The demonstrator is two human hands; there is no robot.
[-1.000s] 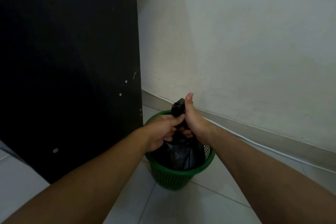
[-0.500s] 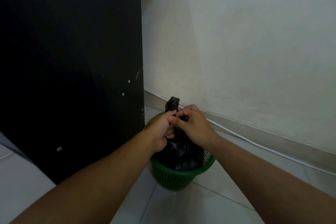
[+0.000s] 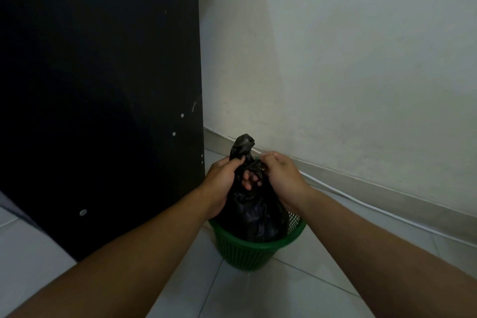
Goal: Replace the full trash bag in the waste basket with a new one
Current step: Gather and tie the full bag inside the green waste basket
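Note:
A small green plastic waste basket [image 3: 254,250] stands on the tiled floor near the wall. A full black trash bag [image 3: 254,217] sits in it, its gathered neck twisted upward to a tip above the hands. My left hand [image 3: 222,178] grips the neck from the left. My right hand [image 3: 282,175] grips it from the right, fingers curled into the twisted plastic. Both hands are level with each other, just above the basket's rim. The lower part of the bag is hidden inside the basket.
A tall black cabinet panel [image 3: 103,90] stands close on the left of the basket. A pale wall [image 3: 348,59] with a skirting board and a thin white cable [image 3: 361,201] runs behind. Light floor tiles [image 3: 296,297] lie in front.
My right hand has dropped from holding the bag's neck upright with the thumb up to gripping it lower at the side. The bag's twisted tip now stands free above both hands.

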